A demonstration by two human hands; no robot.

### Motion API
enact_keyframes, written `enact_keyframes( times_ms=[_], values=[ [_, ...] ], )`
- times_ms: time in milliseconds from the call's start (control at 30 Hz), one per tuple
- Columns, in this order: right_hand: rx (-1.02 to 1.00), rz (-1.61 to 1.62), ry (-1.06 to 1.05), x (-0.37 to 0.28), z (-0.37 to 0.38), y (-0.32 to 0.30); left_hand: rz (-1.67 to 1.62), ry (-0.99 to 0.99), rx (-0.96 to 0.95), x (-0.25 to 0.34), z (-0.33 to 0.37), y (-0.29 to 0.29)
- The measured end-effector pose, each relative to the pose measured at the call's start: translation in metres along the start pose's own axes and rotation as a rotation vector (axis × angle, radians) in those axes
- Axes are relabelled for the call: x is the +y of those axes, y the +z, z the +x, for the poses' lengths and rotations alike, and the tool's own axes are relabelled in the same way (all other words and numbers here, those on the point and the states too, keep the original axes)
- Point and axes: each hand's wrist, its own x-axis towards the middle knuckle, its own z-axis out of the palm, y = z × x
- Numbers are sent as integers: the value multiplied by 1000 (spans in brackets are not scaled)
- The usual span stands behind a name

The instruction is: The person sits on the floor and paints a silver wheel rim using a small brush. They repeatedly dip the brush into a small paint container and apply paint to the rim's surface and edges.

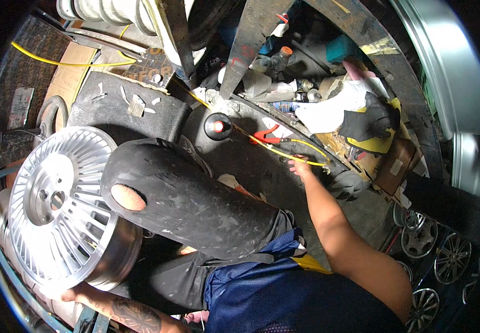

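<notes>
A silver multi-spoke alloy wheel (56,200) leans at the left beside my bent leg. My left hand (65,294) holds its lower rim; glare and the rim hide most of the fingers. My right hand (300,166) reaches out low over the floor, its fingers apart, right beside a yellow air hose (312,163). I cannot tell whether they touch. A red air blow gun (266,136) on the hose's end lies just beyond that hand. To its left stands a dark bottle with a red cap (218,126).
A black padded block (129,105) with scraps on it sits beyond my knee. Bottles and clutter (273,83) fill the back, with a black and yellow bag (370,125) to the right. More wheels (452,258) lie at the lower right; large rims (451,61) stand upper right.
</notes>
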Motion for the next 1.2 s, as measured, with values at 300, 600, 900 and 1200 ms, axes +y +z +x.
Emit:
enact_keyframes(
  times_ms=[300,600,900,1200],
  values=[
    [-11,37,50,-5,-10,0,51,39,-10,-10,-5,-4],
    [88,76,22,-4,0,1,76,82,5,-17,-11,1],
    [12,99,32,-6,-5,-5,137,115,10,-29,-17,-3],
    [-29,170,47,-1,-7,-5,231,164,-9,-32,-27,-7]
  ],
)
